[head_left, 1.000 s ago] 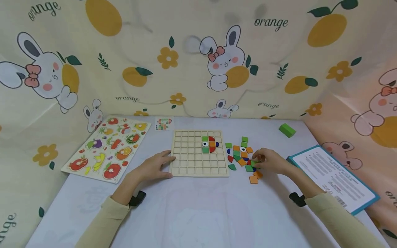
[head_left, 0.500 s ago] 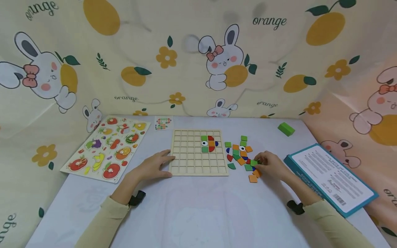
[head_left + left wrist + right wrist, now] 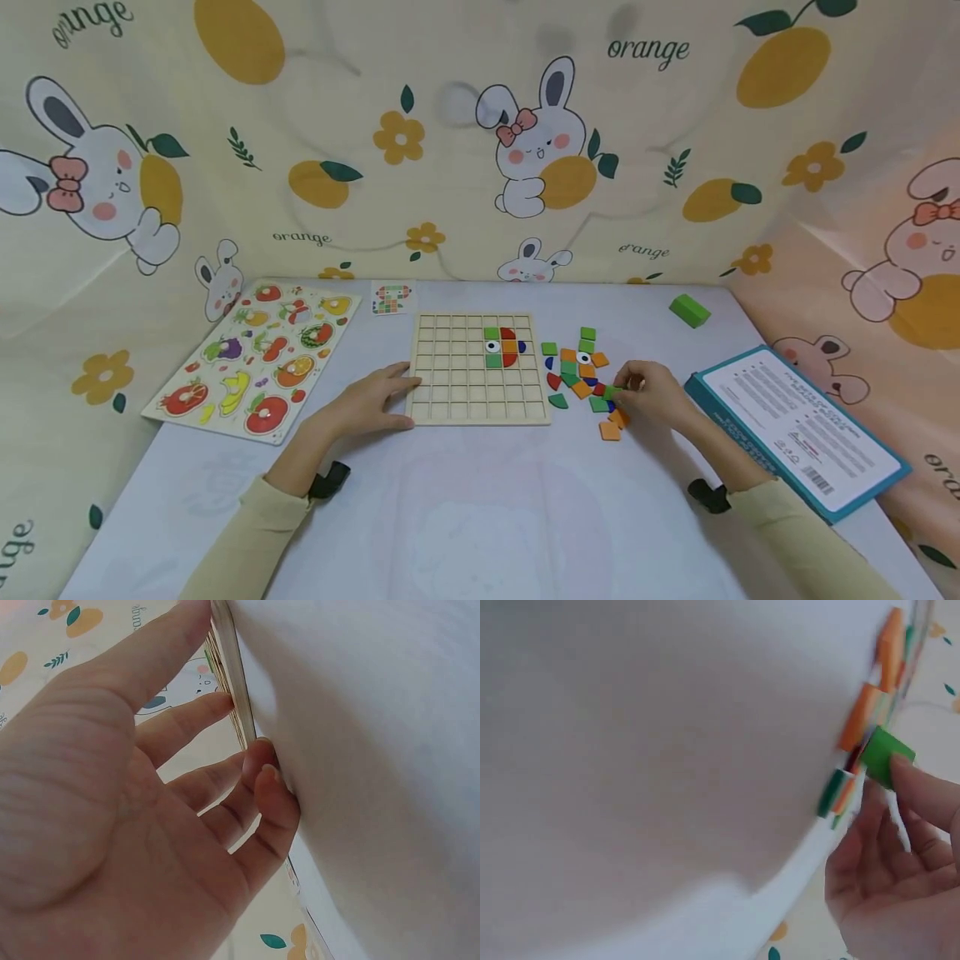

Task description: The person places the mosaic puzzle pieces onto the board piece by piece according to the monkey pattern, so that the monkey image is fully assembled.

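In the head view a wooden grid board (image 3: 450,392) lies mid-table. Near its right side sit several colored tiles, among them an eye tile (image 3: 492,346) and red quarter-round pieces. My left hand (image 3: 371,403) touches the board's left edge, fingers extended and thumb near the lower corner; the left wrist view shows fingertips against the board's edge (image 3: 238,682). My right hand (image 3: 656,396) pinches a green square tile (image 3: 886,757) at the right end of a loose pile of tiles (image 3: 581,389). In the right wrist view the thumb lies on that tile.
A fruit puzzle board (image 3: 258,358) stands at the left, with a small pattern card (image 3: 392,298) near the back. A green block (image 3: 689,311) sits at the back right. The blue-edged box (image 3: 798,429) lies beside my right forearm.
My right forearm has dropped slightly, uncovering more of the box's near side. The right hand stays at the green tile; the left hand still touches the board. The head view has shifted slightly.
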`<state>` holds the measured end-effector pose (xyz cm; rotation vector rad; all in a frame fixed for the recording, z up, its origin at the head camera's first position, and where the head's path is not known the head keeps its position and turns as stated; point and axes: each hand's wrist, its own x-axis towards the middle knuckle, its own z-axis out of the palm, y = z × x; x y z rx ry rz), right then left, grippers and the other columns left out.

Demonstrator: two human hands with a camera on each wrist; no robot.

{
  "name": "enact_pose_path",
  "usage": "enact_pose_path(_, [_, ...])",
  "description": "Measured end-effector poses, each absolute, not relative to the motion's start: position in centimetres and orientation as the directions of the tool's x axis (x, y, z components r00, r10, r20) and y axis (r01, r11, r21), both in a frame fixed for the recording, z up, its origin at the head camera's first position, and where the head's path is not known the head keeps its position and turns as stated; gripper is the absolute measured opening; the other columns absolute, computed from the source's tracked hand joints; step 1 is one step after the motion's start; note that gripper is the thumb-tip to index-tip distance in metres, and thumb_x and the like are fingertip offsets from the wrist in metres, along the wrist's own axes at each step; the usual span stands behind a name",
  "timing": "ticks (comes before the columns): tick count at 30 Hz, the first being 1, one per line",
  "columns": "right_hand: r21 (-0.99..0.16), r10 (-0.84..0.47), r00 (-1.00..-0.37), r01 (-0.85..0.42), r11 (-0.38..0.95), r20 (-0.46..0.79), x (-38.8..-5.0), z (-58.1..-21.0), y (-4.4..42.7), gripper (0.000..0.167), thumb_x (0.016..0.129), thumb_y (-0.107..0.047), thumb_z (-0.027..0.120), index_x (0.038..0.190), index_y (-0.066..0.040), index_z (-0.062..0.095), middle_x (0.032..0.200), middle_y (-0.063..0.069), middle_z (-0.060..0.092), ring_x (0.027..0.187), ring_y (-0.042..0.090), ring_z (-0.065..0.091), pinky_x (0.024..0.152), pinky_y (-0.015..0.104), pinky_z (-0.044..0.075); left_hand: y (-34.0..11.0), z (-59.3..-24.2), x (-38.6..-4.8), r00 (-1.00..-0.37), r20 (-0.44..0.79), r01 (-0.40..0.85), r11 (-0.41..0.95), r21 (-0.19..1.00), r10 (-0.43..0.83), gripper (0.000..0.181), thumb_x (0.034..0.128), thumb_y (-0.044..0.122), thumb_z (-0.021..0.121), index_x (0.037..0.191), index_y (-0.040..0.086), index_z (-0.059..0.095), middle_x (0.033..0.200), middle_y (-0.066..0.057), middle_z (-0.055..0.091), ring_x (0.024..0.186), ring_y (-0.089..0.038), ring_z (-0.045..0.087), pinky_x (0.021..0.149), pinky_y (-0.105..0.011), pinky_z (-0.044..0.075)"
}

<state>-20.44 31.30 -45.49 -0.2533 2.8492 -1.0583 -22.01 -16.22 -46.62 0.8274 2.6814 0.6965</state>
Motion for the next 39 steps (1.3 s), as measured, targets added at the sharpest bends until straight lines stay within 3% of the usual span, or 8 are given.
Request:
enact_pose_path(7, [-0.806, -0.222, -0.975, -0.109, 0.582, -0.028, -22.5, -44.3, 29.4, 0.025, 0.095, -0.004, 0.067, 0.116, 0.008, 0.064, 0.099, 0.018, 0.065, 0.082, 0.028, 0.060, 0.069, 0.023, 0.056, -16.3, -46.6, -22.0, -0.805, -0.087, 0.473, 0.722, 0.505, 0.587, 0.072, 0.0852, 0.038, 0.079, 0.146, 0.010, 0.052, 0.157, -0.024, 0.032, 0.142, -0.044, 0.033, 0.111, -0.059, 0.034])
enact_pose_path(12, [-0.855, -0.210, -0.972, -0.022, 0.518, -0.102, -25.3, -43.9, 25.7, 0.024, 0.098, -0.008, 0.063, 0.119, 0.003, 0.066, 0.112, 0.018, 0.064, 0.093, 0.030, 0.062, 0.081, 0.029, 0.057, -16.4, -46.6, -22.0, -0.804, -0.084, 0.478, 0.724, 0.498, 0.588, 0.072, 0.0849, 0.037, 0.080, 0.145, 0.009, 0.052, 0.157, -0.024, 0.032, 0.142, -0.044, 0.033, 0.111, -0.059, 0.034])
enact_pose_path(15, [-0.880, -0.229, -0.967, -0.008, 0.474, -0.115, -27.2, -43.8, 23.0, 0.023, 0.097, -0.009, 0.064, 0.117, 0.001, 0.067, 0.109, 0.015, 0.063, 0.096, 0.033, 0.062, 0.084, 0.037, 0.057, -16.4, -46.5, -22.0, -0.803, -0.081, 0.483, 0.725, 0.491, 0.591, 0.072, 0.0848, 0.037, 0.080, 0.145, 0.008, 0.052, 0.157, -0.024, 0.032, 0.142, -0.045, 0.034, 0.110, -0.059, 0.035])
enact_pose_path(20, [-0.902, -0.311, -0.949, -0.095, 0.422, -0.046, -30.0, -43.8, 18.8, 0.019, 0.095, -0.004, 0.066, 0.112, 0.004, 0.068, 0.099, 0.014, 0.065, 0.091, 0.039, 0.064, 0.084, 0.053, 0.054, -16.4, -46.5, -22.0, -0.796, -0.067, 0.496, 0.712, 0.497, 0.601, 0.072, 0.0846, 0.036, 0.080, 0.144, 0.007, 0.053, 0.156, -0.026, 0.032, 0.141, -0.046, 0.034, 0.110, -0.059, 0.035])
enact_pose_path(23, [-0.890, -0.347, -0.938, -0.138, 0.434, -0.023, -31.4, -43.9, 16.8, 0.016, 0.094, -0.002, 0.066, 0.108, 0.004, 0.070, 0.095, 0.012, 0.066, 0.083, 0.032, 0.064, 0.080, 0.050, 0.055, -16.4, -46.5, -22.1, -0.792, -0.059, 0.506, 0.708, 0.493, 0.607, 0.072, 0.0846, 0.036, 0.080, 0.144, 0.006, 0.052, 0.156, -0.026, 0.033, 0.140, -0.047, 0.035, 0.109, -0.059, 0.036])
enact_pose_path(30, [-0.845, -0.363, -0.931, -0.175, 0.505, -0.024, -33.3, -44.4, 13.9, 0.014, 0.093, 0.000, 0.067, 0.104, 0.003, 0.074, 0.097, 0.011, 0.069, 0.079, 0.020, 0.057, 0.067, 0.028, 0.051, -16.4, -46.7, -22.1, -0.794, -0.063, 0.503, 0.713, 0.489, 0.604, 0.073, 0.0842, 0.037, 0.080, 0.145, 0.007, 0.052, 0.156, -0.025, 0.032, 0.141, -0.045, 0.035, 0.110, -0.058, 0.036])
enact_pose_path(39, [-0.805, -0.350, -0.937, -0.190, 0.563, -0.023, -33.9, -44.7, 13.1, 0.011, 0.091, 0.003, 0.065, 0.098, 0.004, 0.073, 0.092, 0.012, 0.069, 0.079, 0.019, 0.055, 0.066, 0.026, 0.047, -16.3, -46.7, -22.1, -0.793, -0.054, 0.511, 0.710, 0.485, 0.607, 0.073, 0.0841, 0.038, 0.080, 0.145, 0.007, 0.052, 0.156, -0.026, 0.033, 0.140, -0.045, 0.036, 0.109, -0.058, 0.037])
